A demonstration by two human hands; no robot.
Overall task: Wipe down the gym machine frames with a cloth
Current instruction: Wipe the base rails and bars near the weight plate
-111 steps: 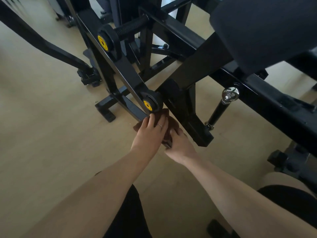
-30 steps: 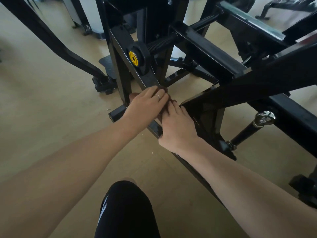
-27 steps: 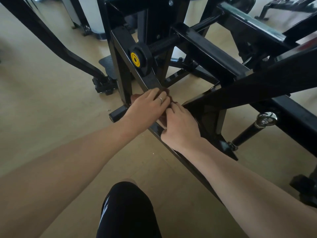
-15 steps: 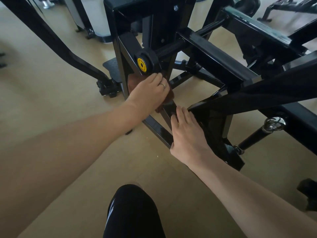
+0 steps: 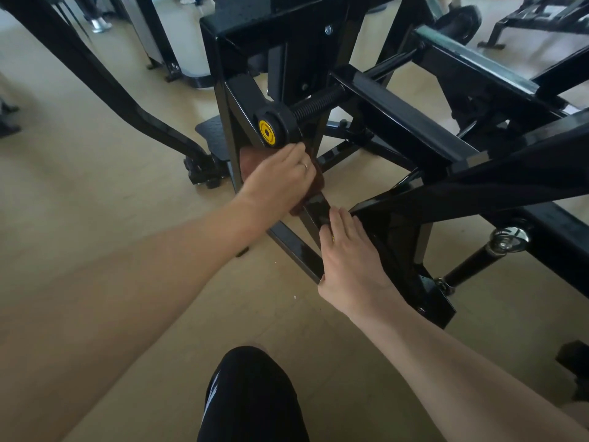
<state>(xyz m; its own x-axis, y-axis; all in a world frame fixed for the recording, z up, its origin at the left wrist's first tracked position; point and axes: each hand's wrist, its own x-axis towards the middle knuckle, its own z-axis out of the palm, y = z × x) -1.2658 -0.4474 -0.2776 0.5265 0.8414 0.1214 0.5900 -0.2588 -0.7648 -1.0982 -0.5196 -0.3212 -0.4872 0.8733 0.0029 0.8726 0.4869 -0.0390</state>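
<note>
A black gym machine frame (image 5: 398, 113) fills the upper half of the view. One slanted bar (image 5: 296, 247) runs down towards me from a black knob with a yellow centre (image 5: 267, 131). My left hand (image 5: 277, 183) presses a brown cloth (image 5: 248, 157) against that bar just below the knob, with the fingers laid over the cloth and most of it hidden beneath. My right hand (image 5: 350, 263) rests lower on the same bar, fingers straight along it and thumb at its edge.
A chrome-tipped black peg (image 5: 506, 240) sticks out at the right. A curved black leg (image 5: 127, 100) with a foot stands on the wooden floor (image 5: 79, 193) at the left. My knee in black cloth (image 5: 251, 397) is at the bottom. Other machines stand behind.
My left hand has slid the cloth up the slanted bar to just under the yellow knob. My right hand came off the cloth and stayed lower on the bar.
</note>
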